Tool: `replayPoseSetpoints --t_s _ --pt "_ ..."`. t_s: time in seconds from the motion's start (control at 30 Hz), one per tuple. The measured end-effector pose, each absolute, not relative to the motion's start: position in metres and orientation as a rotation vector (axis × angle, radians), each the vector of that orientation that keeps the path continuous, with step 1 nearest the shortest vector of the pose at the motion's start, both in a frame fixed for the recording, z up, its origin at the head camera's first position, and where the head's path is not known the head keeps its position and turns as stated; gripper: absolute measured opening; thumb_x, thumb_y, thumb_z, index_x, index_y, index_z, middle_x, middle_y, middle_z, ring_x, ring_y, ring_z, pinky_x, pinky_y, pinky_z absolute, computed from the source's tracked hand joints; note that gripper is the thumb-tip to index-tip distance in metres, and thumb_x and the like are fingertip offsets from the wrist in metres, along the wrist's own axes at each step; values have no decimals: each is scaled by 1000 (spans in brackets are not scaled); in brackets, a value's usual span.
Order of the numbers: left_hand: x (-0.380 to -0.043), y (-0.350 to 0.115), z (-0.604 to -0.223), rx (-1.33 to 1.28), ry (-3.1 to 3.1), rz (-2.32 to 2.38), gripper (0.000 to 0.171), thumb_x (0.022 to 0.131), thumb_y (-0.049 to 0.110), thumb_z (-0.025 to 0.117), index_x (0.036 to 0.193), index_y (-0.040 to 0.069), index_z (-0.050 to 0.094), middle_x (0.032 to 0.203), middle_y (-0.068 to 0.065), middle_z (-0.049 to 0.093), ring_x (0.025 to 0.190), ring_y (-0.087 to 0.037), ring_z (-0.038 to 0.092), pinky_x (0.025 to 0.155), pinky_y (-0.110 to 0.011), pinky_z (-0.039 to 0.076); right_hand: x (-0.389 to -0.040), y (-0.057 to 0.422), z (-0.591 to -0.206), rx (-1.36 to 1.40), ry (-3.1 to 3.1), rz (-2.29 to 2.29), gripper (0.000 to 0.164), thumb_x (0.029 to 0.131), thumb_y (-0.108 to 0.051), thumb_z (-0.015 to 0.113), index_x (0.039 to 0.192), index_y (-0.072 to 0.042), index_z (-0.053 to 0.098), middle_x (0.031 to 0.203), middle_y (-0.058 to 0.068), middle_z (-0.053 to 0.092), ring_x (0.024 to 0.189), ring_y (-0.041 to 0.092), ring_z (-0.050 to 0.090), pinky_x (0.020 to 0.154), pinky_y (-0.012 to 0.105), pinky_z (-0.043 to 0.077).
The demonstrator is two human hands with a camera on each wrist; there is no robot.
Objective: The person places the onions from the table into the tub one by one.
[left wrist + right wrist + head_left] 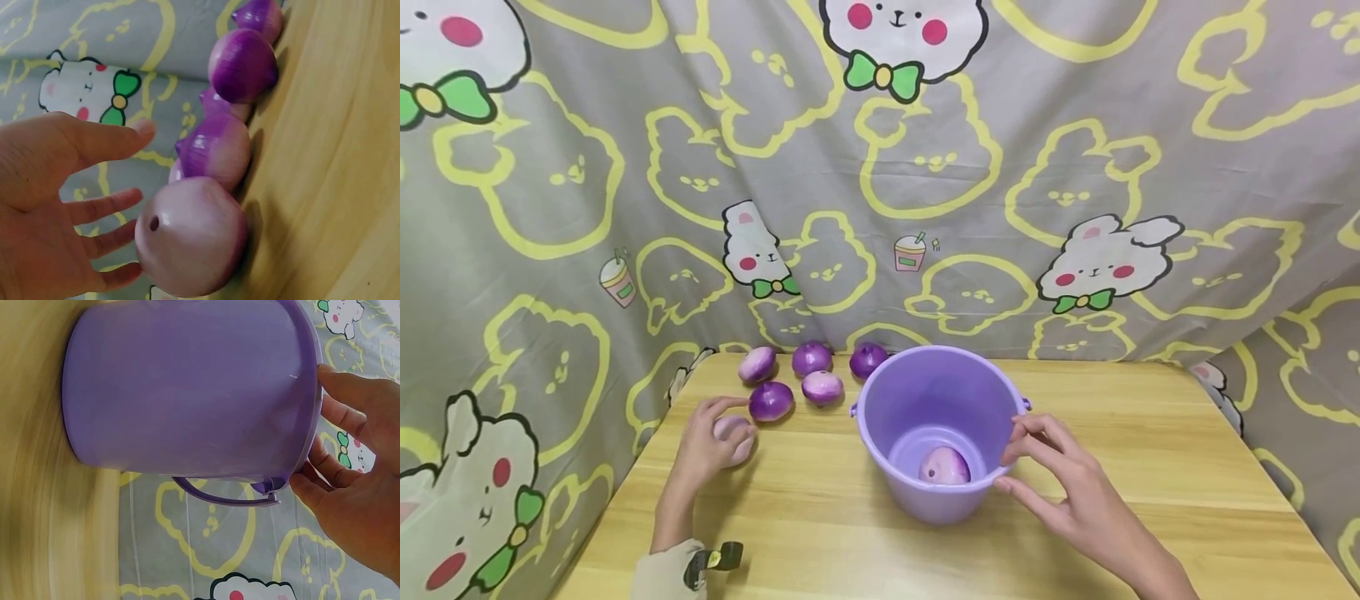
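Fingers (109, 240) spread beside a pale onion (194, 240), others gripping a bucket (934, 503)

The left hand (706, 446) has its fingers loosely extended at the pale onion, the thumb standing apart from it; whether the fingertips touch the skin cannot be told. That onion sits on the desk (805, 525), a small dark hole in its side. The right hand (1075, 492) pinches the bucket's rim between thumb and fingers, on the side nearest that arm.

Just beyond the left fingers lies a dark purple onion (771, 402), and past it a small cluster: a two-toned onion (757, 365) to the left, a purple onion (812, 358) behind, a pale-faced onion (822, 388) to the right. One deep purple onion (867, 361) lies near the bucket's far left edge.

The light purple bucket stands upright, one onion (945, 467) on its floor. Its handle (225, 499) hangs down along the outside.

A beige sleeve (662, 571) with a black strap (696, 570) covers the left forearm. Behind the desk hangs a grey curtain (820, 183) printed with yellow outlines and white rabbits.
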State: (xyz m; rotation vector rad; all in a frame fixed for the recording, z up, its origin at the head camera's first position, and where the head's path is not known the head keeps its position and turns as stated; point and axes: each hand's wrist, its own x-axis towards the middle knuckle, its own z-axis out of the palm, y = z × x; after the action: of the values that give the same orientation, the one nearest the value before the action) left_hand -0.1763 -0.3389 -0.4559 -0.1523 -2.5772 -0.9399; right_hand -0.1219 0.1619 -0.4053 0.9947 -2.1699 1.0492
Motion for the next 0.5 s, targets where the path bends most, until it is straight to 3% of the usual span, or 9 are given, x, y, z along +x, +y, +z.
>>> replayPoseSetpoints --t_s 0.5 --pt "-177 -350 -469 49 -2748 -892 51 80 10 85 128 5 67 136 -32 49 127 -56 41 94 -76 38 -123 163 -408 996 -2168 1047 41 73 -7 90 103 -27 69 121 -2 58 119 17 56 109 21 39"
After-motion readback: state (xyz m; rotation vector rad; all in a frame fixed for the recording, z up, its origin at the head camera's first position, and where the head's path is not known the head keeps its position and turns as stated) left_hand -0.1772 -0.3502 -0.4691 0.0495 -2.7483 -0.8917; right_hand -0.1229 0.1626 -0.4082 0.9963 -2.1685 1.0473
